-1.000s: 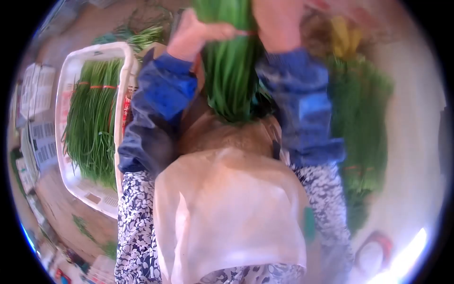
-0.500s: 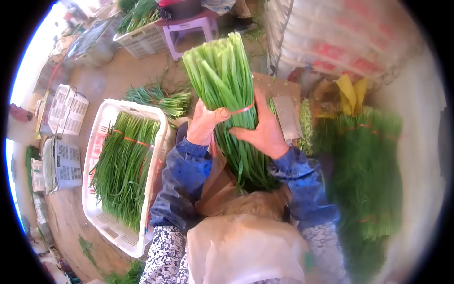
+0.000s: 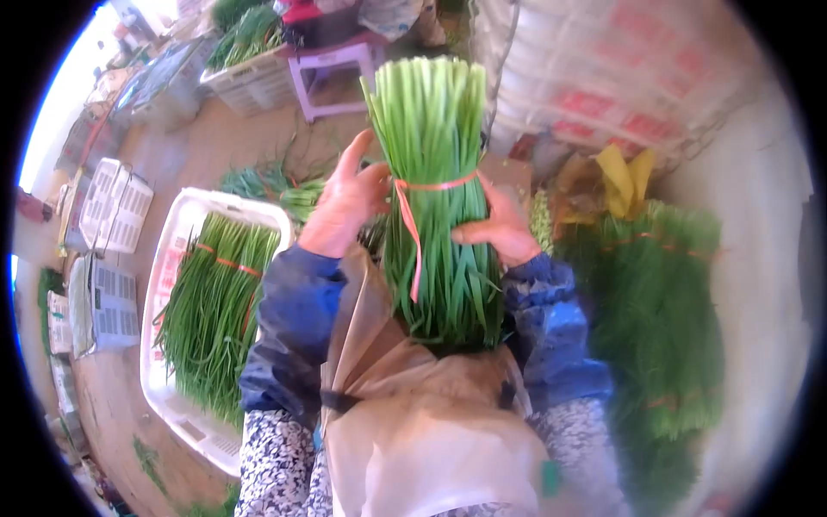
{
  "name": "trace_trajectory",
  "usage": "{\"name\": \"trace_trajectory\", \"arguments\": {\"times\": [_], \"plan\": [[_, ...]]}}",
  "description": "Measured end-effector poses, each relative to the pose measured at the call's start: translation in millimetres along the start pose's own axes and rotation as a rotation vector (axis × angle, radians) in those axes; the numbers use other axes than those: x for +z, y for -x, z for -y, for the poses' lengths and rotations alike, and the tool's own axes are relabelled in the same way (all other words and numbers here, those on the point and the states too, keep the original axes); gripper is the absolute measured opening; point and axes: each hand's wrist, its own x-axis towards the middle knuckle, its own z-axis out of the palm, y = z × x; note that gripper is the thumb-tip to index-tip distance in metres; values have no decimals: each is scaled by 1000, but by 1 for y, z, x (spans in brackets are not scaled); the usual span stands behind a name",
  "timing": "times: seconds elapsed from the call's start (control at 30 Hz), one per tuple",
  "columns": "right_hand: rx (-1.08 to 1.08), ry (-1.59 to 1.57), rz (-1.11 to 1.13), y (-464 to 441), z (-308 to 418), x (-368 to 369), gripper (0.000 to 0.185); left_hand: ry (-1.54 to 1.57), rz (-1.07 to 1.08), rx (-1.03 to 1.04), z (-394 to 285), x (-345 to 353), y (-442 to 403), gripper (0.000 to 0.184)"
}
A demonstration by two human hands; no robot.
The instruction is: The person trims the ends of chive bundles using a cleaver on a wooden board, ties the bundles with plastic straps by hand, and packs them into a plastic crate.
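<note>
A thick bundle of garlic chives (image 3: pixel 439 276) stands upright over my lap, its pale cut ends at the top. An orange-pink tie (image 3: pixel 439 184) circles it, and one loose tail hangs down its front. My right hand (image 3: pixel 504 226) grips the bundle from the right side, thumb across the front and the other fingers hidden behind. On the opposite side, my left hand (image 3: pixel 346 196) is open with fingers apart, close beside the stems; whether a fingertip touches them I cannot tell.
To the left is a white plastic crate (image 3: pixel 164 345) holding tied chives (image 3: pixel 211 319). More chives (image 3: pixel 659 319) are piled at the right. Loose greens (image 3: pixel 267 185) lie on the floor beyond the crate. A purple stool (image 3: pixel 332 73) and white sacks (image 3: pixel 612 69) stand farther back.
My left hand has loosened from the bundle and moved left. The bundle has turned more upright, so the tie's hanging tail now faces me. My right hand still grips it.
</note>
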Motion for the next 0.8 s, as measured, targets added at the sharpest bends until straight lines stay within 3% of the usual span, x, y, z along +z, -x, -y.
{"name": "trace_trajectory", "arguments": {"times": [0.03, 0.07, 0.13, 0.17, 0.3, 0.37, 0.4, 0.47, 0.53, 0.6, 0.67, 0.73, 0.77, 0.8], "plan": [[42, -112, 55, 3, -3, -14, 86, 154, 151, -175, 12, -54, -6, 95], [17, -92, 59, 4, -1, -18, 86, 38, 188, -124, 13, -58, -16, 96], [109, -463, 79, 7, -6, -19, 86, 48, 246, -86, 19, -55, -25, 104], [94, -453, 95, 1, -10, -24, 86, 38, 244, -64, 16, -51, -27, 104], [6, 146, 136, -8, -52, -58, 75, 197, 291, -126, 26, -20, -23, 98], [235, 31, 204, 2, -17, -50, 63, 292, 250, -122, 43, -16, -20, 91], [234, 29, 204, 4, 2, -49, 63, 340, 230, -119, 51, -14, -19, 88], [314, 152, -3, 14, 28, -49, 76, 288, 179, -74, 44, -4, -20, 73], [-177, -3, -325, 19, 57, -23, 83, 281, 172, -84, 33, 15, -18, 64], [-176, 197, -475, 6, 67, 8, 93, 240, -50, -126, 25, 42, -19, 51], [-241, 209, -506, 4, 60, 5, 85, 248, -51, -152, 26, 46, -17, 49], [-643, 623, -713, -2, 51, 6, 72, 184, -96, -96, 24, 52, -11, 53], [-718, 661, -736, -2, 51, 6, 54, 186, -105, -107, 25, 53, -8, 53], [-691, 658, -746, 2, 54, 9, 54, 168, -107, -116, 27, 56, -3, 54]]}}
